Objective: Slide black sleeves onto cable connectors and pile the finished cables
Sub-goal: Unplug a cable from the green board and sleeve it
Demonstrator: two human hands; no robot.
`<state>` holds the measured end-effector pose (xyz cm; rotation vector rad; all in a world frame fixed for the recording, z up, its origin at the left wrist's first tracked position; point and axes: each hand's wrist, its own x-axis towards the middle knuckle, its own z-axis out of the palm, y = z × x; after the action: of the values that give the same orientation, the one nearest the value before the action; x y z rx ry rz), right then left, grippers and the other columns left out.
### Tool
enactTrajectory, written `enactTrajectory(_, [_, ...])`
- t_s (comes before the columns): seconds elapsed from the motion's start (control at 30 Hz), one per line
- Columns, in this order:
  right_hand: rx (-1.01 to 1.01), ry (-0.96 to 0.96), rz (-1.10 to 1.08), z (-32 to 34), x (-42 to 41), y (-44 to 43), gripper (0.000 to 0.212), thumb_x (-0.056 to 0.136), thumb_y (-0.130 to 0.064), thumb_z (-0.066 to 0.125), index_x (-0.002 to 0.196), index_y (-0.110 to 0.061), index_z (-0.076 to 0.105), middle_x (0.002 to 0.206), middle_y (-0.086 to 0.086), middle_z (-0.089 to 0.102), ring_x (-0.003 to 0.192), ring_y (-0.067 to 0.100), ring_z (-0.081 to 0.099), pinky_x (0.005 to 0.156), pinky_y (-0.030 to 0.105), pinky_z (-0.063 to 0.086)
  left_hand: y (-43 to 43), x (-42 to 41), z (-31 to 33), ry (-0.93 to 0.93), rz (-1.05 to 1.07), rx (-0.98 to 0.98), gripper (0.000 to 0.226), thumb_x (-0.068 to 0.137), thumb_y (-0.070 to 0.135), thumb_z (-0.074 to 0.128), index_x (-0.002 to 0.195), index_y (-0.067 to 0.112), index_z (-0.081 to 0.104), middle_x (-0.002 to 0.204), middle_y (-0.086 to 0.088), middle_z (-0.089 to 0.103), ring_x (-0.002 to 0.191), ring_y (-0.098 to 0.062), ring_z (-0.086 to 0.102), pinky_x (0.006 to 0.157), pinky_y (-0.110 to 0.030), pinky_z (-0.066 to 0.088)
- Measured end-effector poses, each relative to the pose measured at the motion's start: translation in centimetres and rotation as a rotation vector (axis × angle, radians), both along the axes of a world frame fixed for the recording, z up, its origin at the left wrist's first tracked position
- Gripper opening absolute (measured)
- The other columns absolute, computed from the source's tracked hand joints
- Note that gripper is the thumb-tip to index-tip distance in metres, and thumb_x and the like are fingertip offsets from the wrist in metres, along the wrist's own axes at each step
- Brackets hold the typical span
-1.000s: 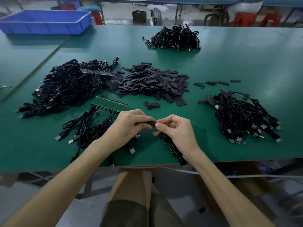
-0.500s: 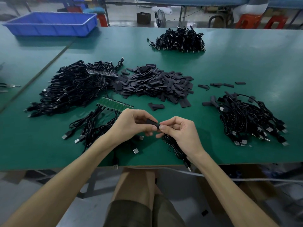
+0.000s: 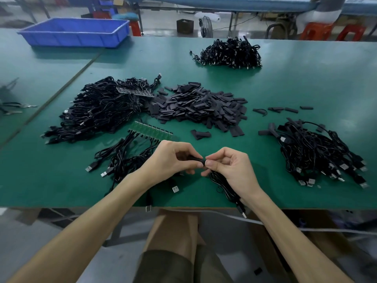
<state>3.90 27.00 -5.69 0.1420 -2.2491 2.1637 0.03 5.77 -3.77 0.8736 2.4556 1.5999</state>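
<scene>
I see the left forearm [image 3: 91, 223] and right forearm [image 3: 285, 231] bare from the frame's bottom to the left grip [image 3: 171, 160] and right grip [image 3: 230, 170]. The right thumbnail [image 3: 210, 163] looks short. Below the table's [image 3: 61, 190] near edge, dark olive shorts [image 3: 165, 266] end above bare knees [image 3: 173, 229].

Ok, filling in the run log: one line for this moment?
step: sleeving | left hand: pinches sleeve | right hand: holds cable

Bare mat [image 3: 255, 154] between sleeve heap [image 3: 200, 105] and cable pile [image 3: 318, 152]

Left hand [image 3: 171, 160] hides half sleeve [image 3: 196, 158]; right hand [image 3: 230, 170] hides cable [image 3: 226, 188] end.
</scene>
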Motion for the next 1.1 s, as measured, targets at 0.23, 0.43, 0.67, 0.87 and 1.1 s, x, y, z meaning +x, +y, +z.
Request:
enactTrajectory(0.23, [-0.025,-0.015,0.014,-0.16,-0.11,0.08,0.009,0.087,-0.001,0.078,0.090,-0.002,0.070,0.083,0.015,0.079,0.071,0.034,0.078,0.071,0.029,0.061,0.24,0.18,-0.09,-0.033,0.026,0.029,0.014,0.082,0.025,0.085,0.092,0.017,0.078,0.070,0.000,0.075,0.061,-0.017,0.073,0.058,-0.022,0.055])
enactTrajectory(0.43, [-0.018,-0.015,0.021,0.11,-0.01,0.07,0.010,0.086,0.000,0.079,0.087,-0.007,0.071,0.081,0.016,0.078,0.071,0.035,0.078,0.070,0.027,0.060,0.53,0.32,0.44,-0.128,0.024,0.067,0.016,0.081,0.018,0.086,0.090,0.010,0.078,0.066,-0.004,0.074,0.058,-0.020,0.072,0.056,-0.021,0.052])
enactTrajectory(0.67, [0.024,-0.004,0.047,0.26,-0.06,-0.22,0.009,0.088,-0.011,0.079,0.085,-0.016,0.073,0.082,0.014,0.079,0.076,0.031,0.078,0.078,0.032,0.061,0.38,0.64,0.52,-0.118,0.047,0.122,0.018,0.081,0.025,0.086,0.090,0.013,0.077,0.065,-0.007,0.074,0.056,-0.025,0.071,0.056,-0.027,0.054])
enactTrajectory(0.87, [0.237,0.058,0.066,0.70,-0.04,-0.78,0.025,0.088,-0.048,0.075,0.088,-0.023,0.074,0.084,0.000,0.079,0.084,0.018,0.075,0.083,0.035,0.059,0.38,0.69,0.52,-0.111,0.079,0.221,0.015,0.084,0.018,0.083,0.092,0.006,0.076,0.069,-0.008,0.075,0.060,-0.024,0.073,0.060,-0.025,0.057])
enactTrajectory(1.1, [0.293,0.032,0.037,0.73,0.07,-0.87,0.012,0.096,-0.023,0.074,0.086,-0.017,0.077,0.078,0.001,0.077,0.075,0.018,0.072,0.079,0.048,0.057,0.36,0.48,-0.05,-0.040,0.052,0.116,0.014,0.087,0.023,0.080,0.094,0.011,0.077,0.071,-0.002,0.076,0.062,-0.019,0.074,0.065,-0.025,0.059])
